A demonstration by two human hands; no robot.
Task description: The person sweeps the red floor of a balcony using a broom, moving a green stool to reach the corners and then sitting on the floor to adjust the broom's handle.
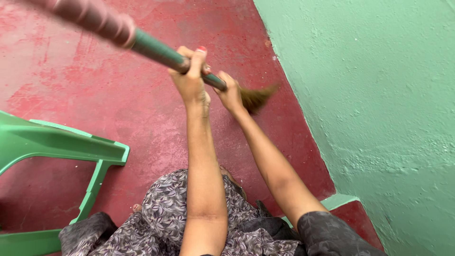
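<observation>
Head view, looking down:
Broom: long broom with green handle and pink ribbed grip (156,50), slanting from upper left down toward the base of the wall, held above the floor.
Bristles: brown brush of soft fibres (256,97), tip at or just above the floor, near the foot of the wall; contact cannot be told.
Left hand: left hand (192,78), fingers wrapped tight round the green handle, one red-painted nail showing on top.
Right hand: right hand (231,95), closed round the handle lower down, just beside the left hand and next to the bristles.
Arms: both bare, stretched forward from the bottom of the view.
Floor: red painted concrete floor (95,85), worn and blotched with paler patches.
Wall: pale green rough plaster wall (379,95), filling the right side, meeting the floor along a slanting line.
Chair: green plastic chair (61,147), at the left edge, only partly seen, well apart from the broom.
Clothing: grey leaf-patterned cloth (166,208), below the arms.
</observation>
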